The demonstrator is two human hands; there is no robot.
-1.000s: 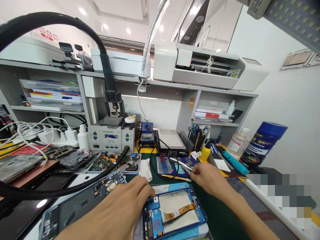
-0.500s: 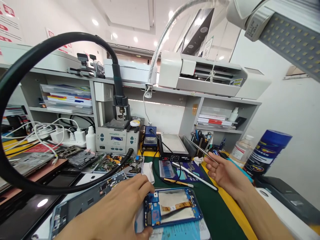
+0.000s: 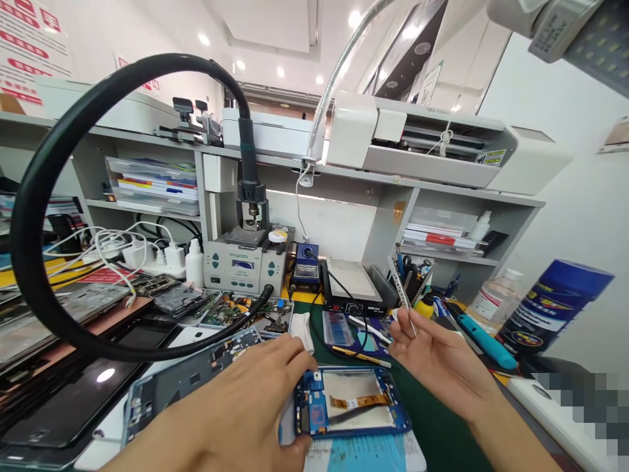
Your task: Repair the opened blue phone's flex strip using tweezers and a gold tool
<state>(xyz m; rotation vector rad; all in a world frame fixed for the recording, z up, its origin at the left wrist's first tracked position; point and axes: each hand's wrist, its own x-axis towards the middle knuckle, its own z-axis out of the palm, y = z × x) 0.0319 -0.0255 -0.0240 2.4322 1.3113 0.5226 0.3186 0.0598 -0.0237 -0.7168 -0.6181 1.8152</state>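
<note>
An opened phone [image 3: 318,419] with a blue frame lies screen side down on a light blue and white pad [image 3: 363,453]. My left hand [image 3: 246,393] grips its left end between thumb and fingers. An orange-brown flex cable [image 3: 361,401] crosses the bare battery bay [image 3: 351,380]. To the right of the phone and above the mat, my right hand [image 3: 437,360] pinches slim metal tweezers [image 3: 403,295], which point up and away from the phone. Partly behind my left hand lies another phone frame [image 3: 171,387].
A hot-air station [image 3: 243,267] stands behind, its black hose [image 3: 24,216] looping across the left. A heating plate [image 3: 351,282], a soldering station [image 3: 305,272] and a gold-handled tool [image 3: 361,356] lie beyond the phone. Bottles and a blue spray can [image 3: 553,308] stand right.
My right hand has come closer to the phone and lower, with the tweezers now more upright. My left hand keeps its hold on the phone. The view has shifted slightly left.
</note>
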